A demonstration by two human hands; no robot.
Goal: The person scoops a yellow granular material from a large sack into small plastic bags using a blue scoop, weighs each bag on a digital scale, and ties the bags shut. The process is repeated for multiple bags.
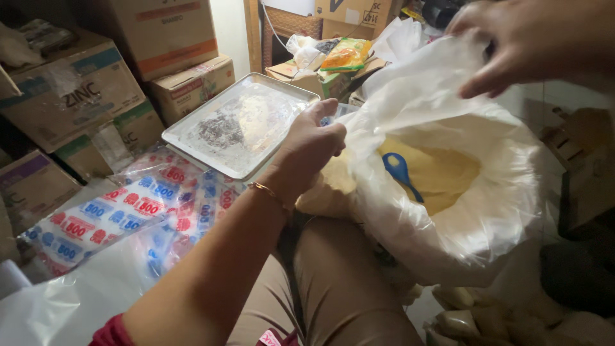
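Stacking along the left wall, brown cardboard boxes (70, 90) crowd glossy printed plastic sheets (122, 214) and a flat rectangular metal tray (240, 125) (its top looks smeared). The left hand (307, 144) pinches the near rim of a large thin white plastic bag (461, 230), fingers clenched on the film. Inside lies yellow powder (448, 173) with a blue plastic scoop (398, 172). The right hand (535, 41) grips the far rim, lifted, holding the mouth open.
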